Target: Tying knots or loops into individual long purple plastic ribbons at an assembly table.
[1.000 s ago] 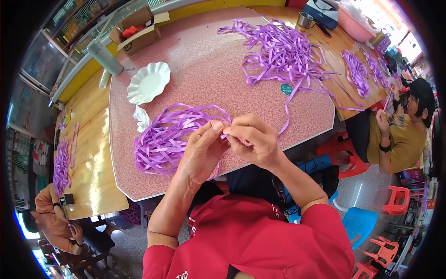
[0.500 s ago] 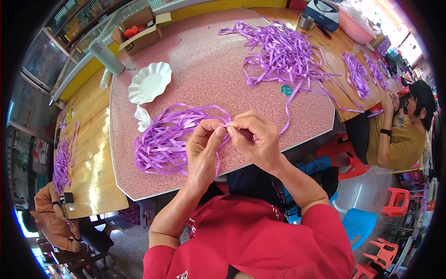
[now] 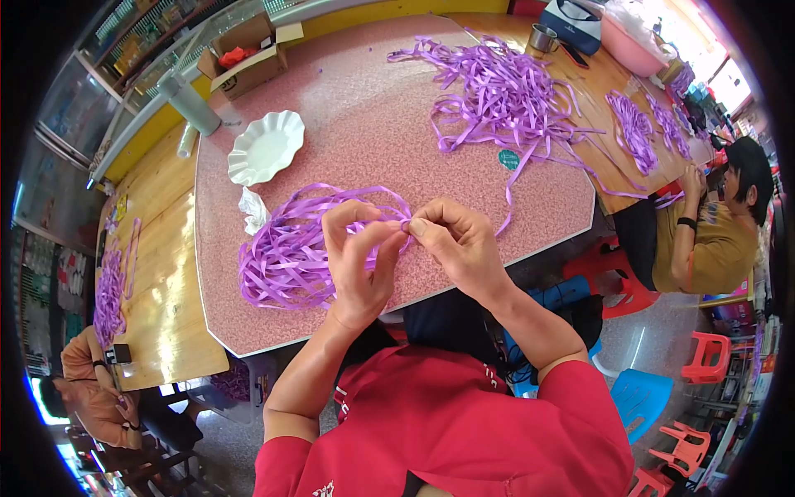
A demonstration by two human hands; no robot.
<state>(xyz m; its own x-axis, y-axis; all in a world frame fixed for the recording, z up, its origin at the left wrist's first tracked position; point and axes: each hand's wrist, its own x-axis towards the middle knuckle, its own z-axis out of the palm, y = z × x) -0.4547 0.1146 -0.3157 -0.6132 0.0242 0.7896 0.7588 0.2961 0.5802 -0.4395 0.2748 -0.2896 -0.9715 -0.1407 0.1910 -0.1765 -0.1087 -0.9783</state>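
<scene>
Over the near part of the pink speckled table (image 3: 348, 116), both my hands meet fingertip to fingertip at a purple ribbon. My left hand (image 3: 360, 257) pinches it between thumb and fingers, its other fingers curled. Thumb and forefinger of my right hand (image 3: 460, 248) close on the same spot; most of the ribbon there is hidden behind the fingers. Beside my left hand lies a loose pile of looped purple ribbons (image 3: 286, 248). A larger tangled heap of purple ribbons (image 3: 505, 95) rests at the far right, one strand trailing down toward my right hand.
A white scalloped plate (image 3: 267, 147), crumpled tissue (image 3: 253, 211), grey-green bottle (image 3: 189, 103) and open cardboard box (image 3: 246, 62) stand at the left and back. A metal cup (image 3: 542, 39) is far right. Co-workers sit on both sides; plastic stools (image 3: 706, 358) stand at right.
The fingers of my left hand have lifted and bent more around the pinch point, and the wrist has turned. My right hand stays nearly in place, its fingers shifting slightly.
</scene>
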